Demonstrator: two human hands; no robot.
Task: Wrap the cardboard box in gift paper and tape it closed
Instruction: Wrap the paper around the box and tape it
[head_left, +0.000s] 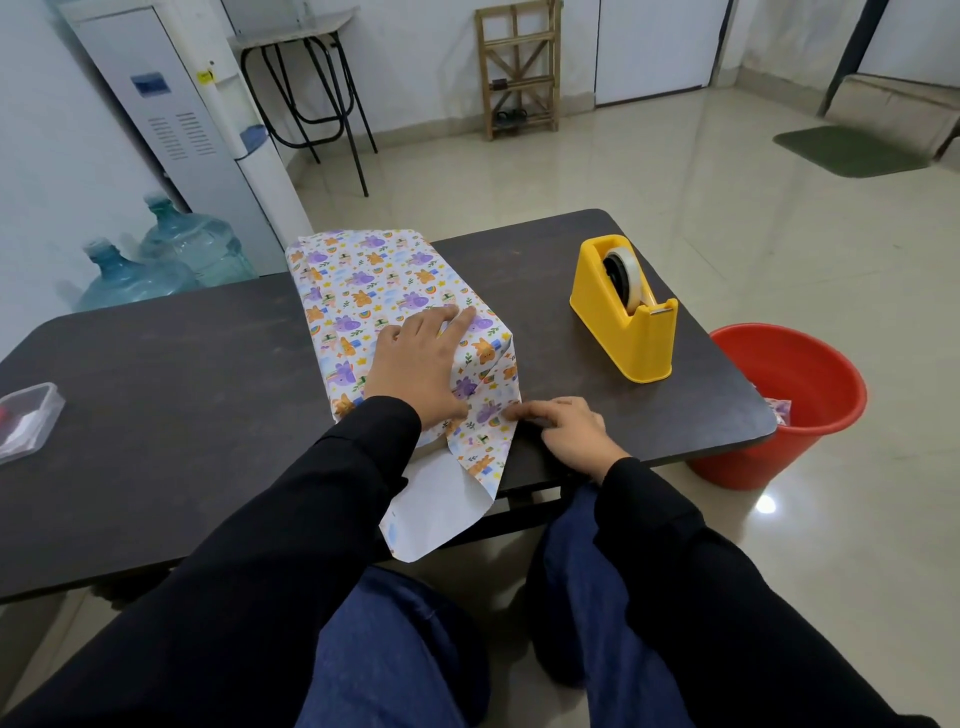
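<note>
A long box covered in white gift paper (363, 280) with purple and orange cartoon animals lies on the dark table (171, 395), its near end toward me. My left hand (415, 364) lies flat on top of the near end, fingers straight, pressing the paper down. My right hand (566, 431) rests on the table at the box's near right corner, fingertips pressing the paper's side fold against the box. A loose flap of paper (441, 504), white side up, hangs over the table's front edge. The cardboard itself is hidden under the paper.
A yellow tape dispenser (623, 312) with a clear roll stands right of the box. A red bucket (789, 405) sits on the floor past the table's right edge. A clear plastic container (26, 421) lies at the far left. Water bottles (171, 260) stand behind the table.
</note>
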